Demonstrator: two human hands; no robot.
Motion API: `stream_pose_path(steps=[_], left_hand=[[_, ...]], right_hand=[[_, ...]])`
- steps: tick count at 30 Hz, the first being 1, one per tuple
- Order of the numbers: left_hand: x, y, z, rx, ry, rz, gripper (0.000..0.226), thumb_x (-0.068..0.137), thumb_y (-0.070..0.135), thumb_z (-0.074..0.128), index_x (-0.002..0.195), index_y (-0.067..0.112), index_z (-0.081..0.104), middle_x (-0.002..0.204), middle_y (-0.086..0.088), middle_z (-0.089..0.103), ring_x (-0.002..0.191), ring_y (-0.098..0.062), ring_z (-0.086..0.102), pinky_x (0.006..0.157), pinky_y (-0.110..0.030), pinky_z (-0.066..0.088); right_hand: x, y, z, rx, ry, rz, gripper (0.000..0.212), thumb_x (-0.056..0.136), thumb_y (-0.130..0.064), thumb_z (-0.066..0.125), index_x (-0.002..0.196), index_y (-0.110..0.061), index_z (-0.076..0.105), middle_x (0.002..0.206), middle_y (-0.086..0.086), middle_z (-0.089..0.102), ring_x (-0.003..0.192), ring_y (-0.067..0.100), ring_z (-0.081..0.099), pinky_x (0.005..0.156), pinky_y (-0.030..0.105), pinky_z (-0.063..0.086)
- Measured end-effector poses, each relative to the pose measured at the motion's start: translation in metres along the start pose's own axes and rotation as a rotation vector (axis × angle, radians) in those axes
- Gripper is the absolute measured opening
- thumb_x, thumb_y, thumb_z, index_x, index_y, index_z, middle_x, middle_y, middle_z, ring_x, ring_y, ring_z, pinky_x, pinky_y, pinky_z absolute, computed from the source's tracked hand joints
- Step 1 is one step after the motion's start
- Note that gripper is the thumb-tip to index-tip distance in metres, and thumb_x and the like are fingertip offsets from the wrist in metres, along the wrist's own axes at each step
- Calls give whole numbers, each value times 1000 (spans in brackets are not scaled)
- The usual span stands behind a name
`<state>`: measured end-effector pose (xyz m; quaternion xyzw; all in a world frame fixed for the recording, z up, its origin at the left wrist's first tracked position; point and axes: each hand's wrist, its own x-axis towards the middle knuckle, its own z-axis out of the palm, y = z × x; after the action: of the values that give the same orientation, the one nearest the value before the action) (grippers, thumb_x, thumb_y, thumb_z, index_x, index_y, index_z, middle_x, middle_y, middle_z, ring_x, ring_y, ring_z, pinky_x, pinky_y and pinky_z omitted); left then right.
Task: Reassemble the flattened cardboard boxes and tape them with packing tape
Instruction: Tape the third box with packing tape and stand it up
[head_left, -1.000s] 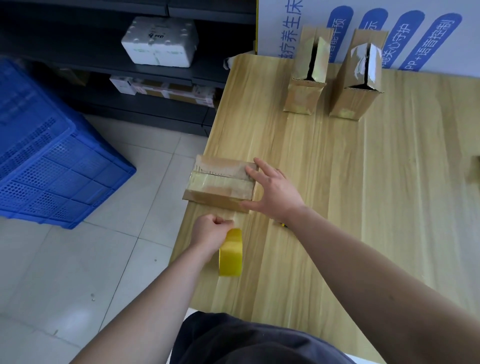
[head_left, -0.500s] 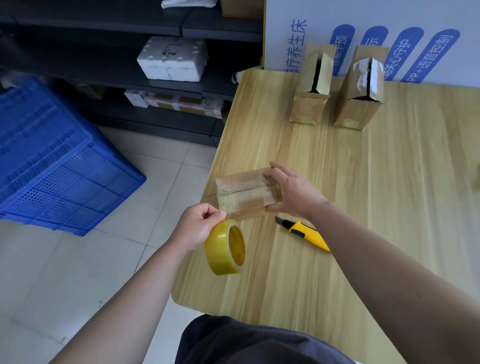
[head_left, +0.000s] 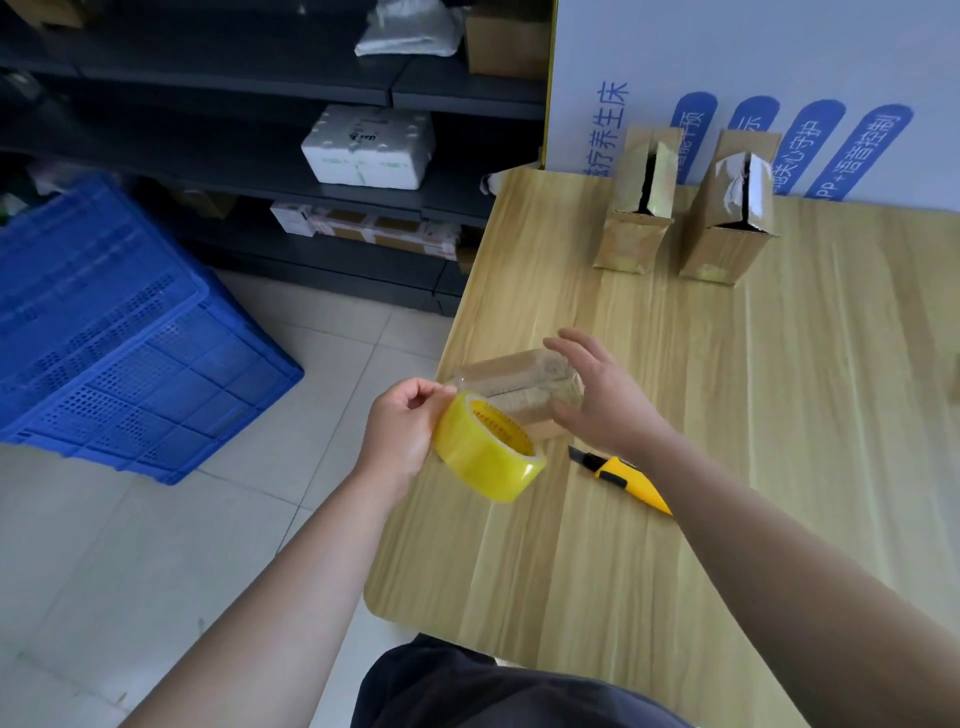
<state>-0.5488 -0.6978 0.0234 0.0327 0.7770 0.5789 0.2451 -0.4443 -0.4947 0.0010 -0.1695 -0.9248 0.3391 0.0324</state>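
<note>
1. The small brown rectangular cardboard box (head_left: 511, 382) lies on its long side over the near left edge of the light wood-grain laminate table (head_left: 779, 441). Its faces shine with smooth clear film. Whether its underside touches the table surface cannot be determined.
2. The right hand (head_left: 597, 402) grips the right end of the box, with the fingers curled round it.
3. The left hand (head_left: 400, 436) holds the round roll of translucent yellow packing tape (head_left: 488, 454). Thumb and forefinger pinch together at the roll's upper rim, just beside the left end of the box.
4. The roll is tilted, so its open core faces up and to the right. It overlaps the lower front of the box in this view.
5. A slim yellow-and-black plastic utility knife (head_left: 618, 478) lies flat on the table, just beside the right wrist.
6. Two tall brown cardboard boxes (head_left: 636, 228) (head_left: 727, 244) stand upright near the far edge, well apart from the hands. Each has a dark slit between its top flaps and wrinkled glossy tape.
7. A white panel with blue printed labels (head_left: 753, 62) stands behind them.
8. To the left, a blue perforated plastic crate (head_left: 104, 338) rests on the pale tiled floor. A white foam block (head_left: 369, 148) sits on dark shelving.
</note>
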Motion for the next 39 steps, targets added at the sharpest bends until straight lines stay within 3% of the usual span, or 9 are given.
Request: stream_pose_path(steps=[4, 7, 9, 12, 16, 21, 24, 29, 39], left_hand=[[10, 1, 8, -47, 90, -24, 15, 86, 20, 69, 72, 13, 66, 66, 1, 65, 64, -14, 56, 63, -30, 46], [18, 5, 14, -16, 96, -5, 16, 84, 23, 70, 72, 13, 66, 64, 5, 65, 60, -11, 57, 60, -27, 47], [25, 8, 14, -24, 51, -19, 14, 85, 22, 69, 76, 12, 66, 68, 2, 67, 64, -13, 60, 59, -26, 49], [40, 14, 9, -138, -27, -50, 10, 88, 19, 68, 81, 11, 66, 76, -1, 71, 67, -15, 69, 57, -23, 54], [48, 10, 14, -2, -146, 17, 11, 85, 25, 72, 79, 18, 67, 75, 4, 72, 73, -11, 66, 69, -27, 53], [62, 2, 16, 92, -111, 132, 14, 84, 32, 72, 75, 23, 67, 79, 7, 72, 78, -10, 66, 67, -20, 47], [77, -1, 13, 117, -198, 150, 14, 84, 32, 72, 75, 23, 67, 80, 6, 73, 82, -13, 68, 71, -22, 49], [98, -6, 10, 79, -301, 104, 12, 87, 23, 71, 78, 16, 67, 80, 0, 74, 82, -17, 72, 82, -35, 55], [107, -13, 9, 18, -365, 33, 10, 89, 16, 68, 82, 12, 63, 81, 0, 74, 80, -13, 73, 68, -16, 51]], right_hand=[[-31, -47, 4, 429, 118, -30, 29, 84, -41, 52, 100, -22, 66, 99, -13, 62, 93, 3, 56, 80, 19, 44], [-41, -68, 16, 452, 53, -3, 36, 85, -51, 59, 63, -22, 54, 61, -13, 48, 59, 5, 44, 56, 19, 34], [-45, -68, 23, 431, 73, 92, 48, 85, -49, 66, 54, -21, 43, 52, -11, 36, 50, 7, 34, 49, 22, 27], [-57, -59, 29, 510, 164, 321, 52, 84, -48, 68, 51, -20, 39, 49, -12, 32, 48, 8, 30, 47, 23, 25], [-79, -50, 37, 577, 231, 469, 52, 85, -46, 69, 50, -20, 41, 49, -13, 31, 47, 8, 28, 43, 18, 23], [-92, -51, 60, 585, 204, 655, 53, 84, -53, 66, 68, -3, 61, 55, 7, 46, 55, 12, 42, 57, 30, 35], [-90, -59, 72, 524, 237, 686, 54, 84, -53, 65, 56, -13, 45, 51, -2, 35, 50, 13, 34, 53, 31, 29], [-79, -69, 82, 422, 246, 739, 58, 83, -58, 62, 56, -11, 41, 50, -4, 33, 47, 12, 31, 48, 29, 25], [-71, -72, 95, 413, 201, 777, 46, 89, -53, 57, 59, -18, 50, 48, -8, 41, 44, 7, 38, 47, 26, 30]])
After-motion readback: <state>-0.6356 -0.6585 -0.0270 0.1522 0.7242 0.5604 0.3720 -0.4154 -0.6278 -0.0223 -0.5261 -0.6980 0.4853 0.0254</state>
